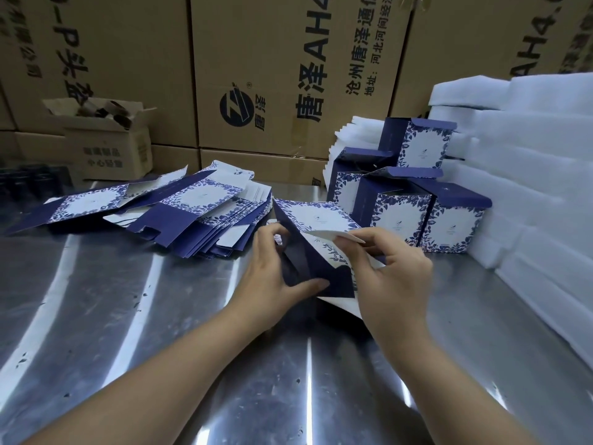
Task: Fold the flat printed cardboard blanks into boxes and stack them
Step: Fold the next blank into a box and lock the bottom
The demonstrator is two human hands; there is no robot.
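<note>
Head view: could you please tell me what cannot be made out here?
All head view.
Half-folded box: base flaps hidden behind left hand and right hand.
Folded boxes: centre logo too small to read.
Open carton: contents dark, blurred.
Foam stack: cut by right edge.

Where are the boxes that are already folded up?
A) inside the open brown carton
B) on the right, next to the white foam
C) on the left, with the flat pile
B: the folded boxes stand grouped on the metal table at the right, against the white foam sheets; the flat blanks lie at the left, and the left hand and right hand hold a half-folded box.
</note>
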